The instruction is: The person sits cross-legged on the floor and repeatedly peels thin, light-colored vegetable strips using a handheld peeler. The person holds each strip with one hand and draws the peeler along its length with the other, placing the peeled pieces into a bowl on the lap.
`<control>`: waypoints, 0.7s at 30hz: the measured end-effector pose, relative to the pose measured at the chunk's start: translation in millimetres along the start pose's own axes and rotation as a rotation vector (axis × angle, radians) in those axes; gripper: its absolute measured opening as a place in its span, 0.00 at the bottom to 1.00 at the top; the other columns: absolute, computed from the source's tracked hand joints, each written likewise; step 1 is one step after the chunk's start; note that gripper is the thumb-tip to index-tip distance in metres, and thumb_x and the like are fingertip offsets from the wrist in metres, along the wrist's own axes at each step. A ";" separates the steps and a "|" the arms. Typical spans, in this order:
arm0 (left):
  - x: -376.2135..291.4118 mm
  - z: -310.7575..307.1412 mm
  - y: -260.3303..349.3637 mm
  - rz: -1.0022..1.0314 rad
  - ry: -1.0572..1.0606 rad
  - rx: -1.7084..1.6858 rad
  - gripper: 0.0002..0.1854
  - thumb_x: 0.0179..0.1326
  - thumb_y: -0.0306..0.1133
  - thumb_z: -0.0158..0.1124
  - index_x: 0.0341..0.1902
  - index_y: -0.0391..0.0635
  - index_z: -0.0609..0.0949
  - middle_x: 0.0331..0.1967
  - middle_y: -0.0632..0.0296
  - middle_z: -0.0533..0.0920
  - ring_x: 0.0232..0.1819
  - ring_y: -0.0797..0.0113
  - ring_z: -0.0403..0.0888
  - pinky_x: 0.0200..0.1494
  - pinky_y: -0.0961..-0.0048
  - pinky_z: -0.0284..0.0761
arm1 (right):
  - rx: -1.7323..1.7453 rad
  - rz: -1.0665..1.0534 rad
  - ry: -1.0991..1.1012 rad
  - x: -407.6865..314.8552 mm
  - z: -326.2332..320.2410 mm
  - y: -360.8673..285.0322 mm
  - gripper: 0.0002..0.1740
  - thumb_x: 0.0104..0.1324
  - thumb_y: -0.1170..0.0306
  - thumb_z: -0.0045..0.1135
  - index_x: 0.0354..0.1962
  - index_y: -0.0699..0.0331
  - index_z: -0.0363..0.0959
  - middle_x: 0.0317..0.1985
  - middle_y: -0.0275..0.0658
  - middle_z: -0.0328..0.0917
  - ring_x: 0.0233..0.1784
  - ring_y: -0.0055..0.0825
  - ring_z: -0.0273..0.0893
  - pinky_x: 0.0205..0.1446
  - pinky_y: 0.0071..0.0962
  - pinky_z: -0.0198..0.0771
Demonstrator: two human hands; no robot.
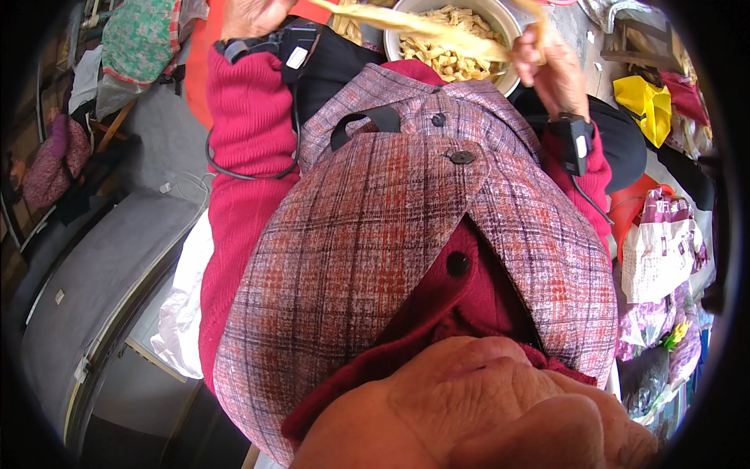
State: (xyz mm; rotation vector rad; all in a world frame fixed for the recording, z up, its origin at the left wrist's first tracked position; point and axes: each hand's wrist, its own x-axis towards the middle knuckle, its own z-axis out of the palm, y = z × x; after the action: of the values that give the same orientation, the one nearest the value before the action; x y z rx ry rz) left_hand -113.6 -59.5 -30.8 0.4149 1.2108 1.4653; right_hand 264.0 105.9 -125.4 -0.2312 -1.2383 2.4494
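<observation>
A long, pale yellow fibrous strip [410, 22] stretches across the top of the head view. My right hand [551, 70], at the upper right, pinches its right end; a second tan piece rises by those fingers. My left hand [255, 17] is at the upper left, beside the strip's other end. The frame's edge cuts off its fingers, so its hold is hidden. Between and beyond my hands, a white bowl [389, 44] holds many short, pale yellow folded or knotted pieces [460, 44]. More such pieces [347, 26] lie left of the bowl.
A red-orange surface [196, 76] lies beyond my left forearm. At the right are a yellow bag [643, 105], a red container [636, 196] and a printed white and purple bag [659, 252]. A green patterned cloth [140, 38] is at upper left. Cables hang from devices on both wrists.
</observation>
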 end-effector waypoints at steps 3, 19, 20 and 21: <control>-25.9 33.5 26.7 0.090 -0.036 0.214 0.14 0.81 0.44 0.51 0.52 0.48 0.78 0.16 0.77 0.60 0.13 0.82 0.53 0.19 0.82 0.54 | -0.281 0.206 0.029 10.5 12.8 22.6 0.24 0.80 0.55 0.50 0.60 0.66 0.76 0.52 0.38 0.83 0.54 0.25 0.82 0.48 0.22 0.79; -82.7 101.9 47.8 0.221 -1.013 0.778 0.15 0.75 0.30 0.60 0.58 0.32 0.81 0.48 0.48 0.87 0.52 0.55 0.86 0.58 0.64 0.80 | 0.651 -0.028 0.028 44.2 76.3 4.1 0.35 0.78 0.50 0.51 0.68 0.70 0.62 0.62 0.46 0.75 0.66 0.36 0.73 0.69 0.37 0.69; -85.5 102.7 39.4 0.187 -1.026 0.719 0.11 0.67 0.21 0.68 0.52 0.33 0.85 0.43 0.54 0.89 0.48 0.63 0.87 0.53 0.71 0.80 | 0.669 -0.056 0.027 37.9 75.0 -2.5 0.37 0.77 0.50 0.52 0.69 0.70 0.60 0.62 0.45 0.75 0.66 0.34 0.73 0.66 0.34 0.71; -87.2 100.9 35.4 0.117 -1.078 0.782 0.12 0.68 0.24 0.67 0.53 0.33 0.84 0.45 0.52 0.89 0.48 0.62 0.87 0.53 0.70 0.81 | 0.686 -0.082 0.025 32.5 73.1 -10.2 0.39 0.76 0.49 0.54 0.70 0.71 0.59 0.62 0.44 0.74 0.65 0.32 0.72 0.63 0.31 0.73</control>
State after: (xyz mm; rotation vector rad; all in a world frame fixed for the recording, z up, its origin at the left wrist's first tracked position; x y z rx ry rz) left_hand -24.9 -86.1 71.5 1.5789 0.7838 0.5663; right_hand 214.1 70.7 -72.8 -0.0160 -0.3343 2.6166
